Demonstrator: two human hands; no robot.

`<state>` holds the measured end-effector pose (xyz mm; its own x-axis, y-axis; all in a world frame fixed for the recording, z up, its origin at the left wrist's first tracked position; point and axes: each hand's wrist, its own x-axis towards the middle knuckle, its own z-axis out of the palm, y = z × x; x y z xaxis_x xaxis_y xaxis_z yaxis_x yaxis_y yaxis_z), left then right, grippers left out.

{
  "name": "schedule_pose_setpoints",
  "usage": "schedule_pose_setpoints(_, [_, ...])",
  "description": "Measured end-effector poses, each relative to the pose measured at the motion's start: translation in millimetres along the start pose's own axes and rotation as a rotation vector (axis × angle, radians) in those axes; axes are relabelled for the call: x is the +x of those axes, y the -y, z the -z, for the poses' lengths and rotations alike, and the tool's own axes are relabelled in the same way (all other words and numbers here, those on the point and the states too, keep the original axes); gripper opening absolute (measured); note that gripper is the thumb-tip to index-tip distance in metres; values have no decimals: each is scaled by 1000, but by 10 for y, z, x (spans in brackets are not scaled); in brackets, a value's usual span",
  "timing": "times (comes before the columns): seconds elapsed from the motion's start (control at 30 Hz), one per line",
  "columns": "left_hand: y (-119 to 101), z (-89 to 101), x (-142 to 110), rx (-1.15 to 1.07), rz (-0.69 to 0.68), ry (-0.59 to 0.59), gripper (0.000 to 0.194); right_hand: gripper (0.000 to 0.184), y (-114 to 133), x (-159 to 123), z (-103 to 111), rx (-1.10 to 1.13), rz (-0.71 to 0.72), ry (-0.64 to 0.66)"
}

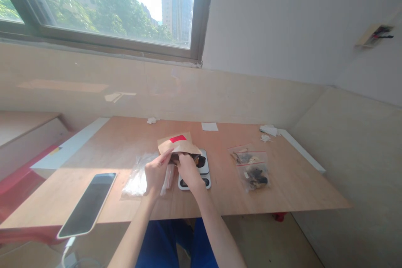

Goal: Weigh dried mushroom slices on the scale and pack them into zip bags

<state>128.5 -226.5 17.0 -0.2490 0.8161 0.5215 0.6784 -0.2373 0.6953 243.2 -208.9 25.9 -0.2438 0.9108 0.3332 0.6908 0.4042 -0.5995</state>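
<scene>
A brown kraft paper bag (pixel 185 146) with a red label lies tilted over a white kitchen scale (pixel 205 167), its mouth facing me. My left hand (pixel 155 173) pinches the left edge of that mouth. The fingers of my right hand (pixel 186 169) go into the opening, so what they hold, if anything, is hidden. Dark pieces (pixel 200 161) show on the scale just right of my right hand; their kind is too small to tell. Beneath and beside my left hand spreads a pile of clear plastic bags (pixel 135 180).
Two clear zip bags with dark and tan dried pieces, the nearer bag (pixel 254 176) overlapping the other, lie on the right. A smartphone (pixel 89 205) with a cable sits at the front left edge. White paper (pixel 209 126) and crumpled tissue (pixel 152 120) lie along the back.
</scene>
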Motion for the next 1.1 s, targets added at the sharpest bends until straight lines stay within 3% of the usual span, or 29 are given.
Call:
schedule_pose_setpoints(0.23, [-46, 10, 105, -15, -4, -10, 28, 32, 127, -92, 190, -170, 1, -34])
schedule_pose_setpoints(0.53, [-123, 28, 153, -3, 67, 13, 26, 26, 0, -135, 283, -172, 52, -57])
schedule_pose_setpoints(0.93, [-162, 19, 181, 77, 20, 10, 21, 21, -36, -118, 552, 186, -8, -109])
schedule_pose_setpoints(1.1, [-187, 49, 273, 22, 116, 26, 25, 17, -155, -237, 645, 344, -37, -187])
